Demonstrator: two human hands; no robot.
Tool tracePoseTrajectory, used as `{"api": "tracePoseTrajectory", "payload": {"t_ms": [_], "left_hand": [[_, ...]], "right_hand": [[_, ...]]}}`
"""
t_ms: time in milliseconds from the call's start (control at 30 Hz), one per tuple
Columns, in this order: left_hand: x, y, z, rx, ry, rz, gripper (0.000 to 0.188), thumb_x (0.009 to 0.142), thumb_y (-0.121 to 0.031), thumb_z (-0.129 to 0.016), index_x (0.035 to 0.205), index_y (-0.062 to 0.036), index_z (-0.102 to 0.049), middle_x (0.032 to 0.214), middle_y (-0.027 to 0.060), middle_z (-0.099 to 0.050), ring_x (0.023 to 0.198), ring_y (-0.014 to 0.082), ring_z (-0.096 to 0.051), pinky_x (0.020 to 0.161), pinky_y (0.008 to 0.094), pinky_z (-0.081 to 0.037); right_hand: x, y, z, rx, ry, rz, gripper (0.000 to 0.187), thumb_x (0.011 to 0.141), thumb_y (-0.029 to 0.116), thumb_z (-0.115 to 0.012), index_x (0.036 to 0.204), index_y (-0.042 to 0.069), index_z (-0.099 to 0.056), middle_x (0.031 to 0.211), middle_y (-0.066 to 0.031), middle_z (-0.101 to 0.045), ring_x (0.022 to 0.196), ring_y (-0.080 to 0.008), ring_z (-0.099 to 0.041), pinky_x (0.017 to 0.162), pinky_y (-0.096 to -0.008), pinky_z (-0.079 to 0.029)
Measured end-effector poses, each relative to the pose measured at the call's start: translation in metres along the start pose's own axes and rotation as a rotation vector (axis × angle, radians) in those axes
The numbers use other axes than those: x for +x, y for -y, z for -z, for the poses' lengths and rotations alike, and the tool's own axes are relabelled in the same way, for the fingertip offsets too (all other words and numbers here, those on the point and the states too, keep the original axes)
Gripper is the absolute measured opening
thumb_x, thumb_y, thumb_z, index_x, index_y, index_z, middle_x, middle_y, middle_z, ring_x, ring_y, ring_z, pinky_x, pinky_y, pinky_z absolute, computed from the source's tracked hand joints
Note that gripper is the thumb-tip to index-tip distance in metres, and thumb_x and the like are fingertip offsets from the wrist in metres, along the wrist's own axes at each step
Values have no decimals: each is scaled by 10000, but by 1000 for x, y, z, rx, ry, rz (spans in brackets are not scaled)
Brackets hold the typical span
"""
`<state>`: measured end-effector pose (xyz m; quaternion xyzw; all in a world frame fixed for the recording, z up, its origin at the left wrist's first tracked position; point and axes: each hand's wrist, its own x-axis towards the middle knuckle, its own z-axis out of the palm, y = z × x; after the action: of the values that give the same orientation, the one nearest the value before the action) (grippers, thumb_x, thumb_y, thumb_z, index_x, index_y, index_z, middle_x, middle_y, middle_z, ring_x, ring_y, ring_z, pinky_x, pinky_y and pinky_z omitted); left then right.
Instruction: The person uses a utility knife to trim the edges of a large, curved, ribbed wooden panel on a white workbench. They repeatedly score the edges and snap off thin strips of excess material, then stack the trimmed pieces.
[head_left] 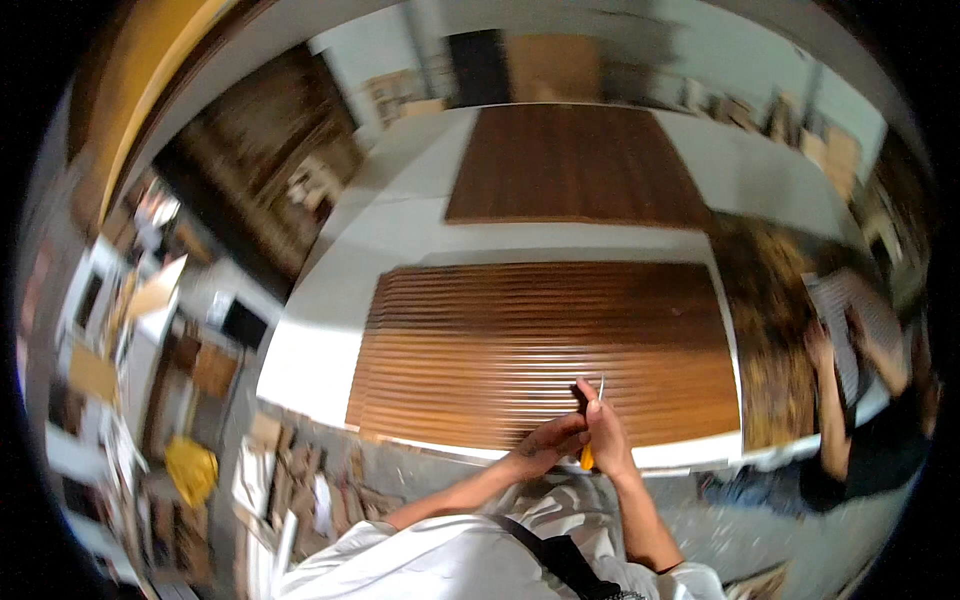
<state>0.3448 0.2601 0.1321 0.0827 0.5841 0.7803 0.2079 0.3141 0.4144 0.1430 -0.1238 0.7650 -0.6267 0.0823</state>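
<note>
My right hand [608, 437] is closed round a utility knife with an orange handle [587, 459]; its thin, pale blade [601, 386] points up and away from me. Close against it, my left hand [548, 446] has its fingers drawn together, and whatever they may grip is hidden. Both hands are above the near edge of a ribbed brown wood panel [540, 350], which lies flat on a white worktable [310, 345]. Light glints along the panel's ridges.
A smooth dark brown panel [575, 165] lies farther back on the table. At the right, a co-worker [870, 450] handles a grey ribbed sheet [855, 325] beside a stained brown board [770, 330]. Wood offcuts [325, 490] and a yellow bag [192, 470] lie at the left.
</note>
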Motion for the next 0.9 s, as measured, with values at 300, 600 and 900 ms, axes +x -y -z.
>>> {"api": "tracePoseTrajectory", "payload": {"t_ms": [300, 600, 900], "left_hand": [[-105, -37, 163, 292, -574, -246, 213, 1047, -287, -495, 982, -94, -558, 856, 25, -551, 779, 127, -554, 734, 299, -494], [-209, -57, 296, 976, -1218, -6, 312, 998, -266, -551, 1037, 32, -635, 742, 196, -586, 671, 337, -575, 621, 405, -461], [-221, 5, 252, 870, -1266, -3, 324, 919, -197, -648, 1199, -34, -659, 1508, 277, -383, 1390, 434, -369, 1117, 473, -313]], "right_hand": [[50, 40, -123, -257, 142, 53, 540, 1025, 379, -469, 1400, -7, -500, 1388, -239, -527, 1241, -378, -523, 1065, -445, -392], [69, -115, 148, -1425, -953, -462, 686, 960, 561, -522, 1443, 78, -460, 1448, -207, -468, 1292, -393, -473, 1050, -574, -352], [58, -137, 244, -729, -597, -441, 621, 877, 591, -657, 761, -19, -651, 677, -125, -623, 614, -258, -563, 604, -413, -441]]}}
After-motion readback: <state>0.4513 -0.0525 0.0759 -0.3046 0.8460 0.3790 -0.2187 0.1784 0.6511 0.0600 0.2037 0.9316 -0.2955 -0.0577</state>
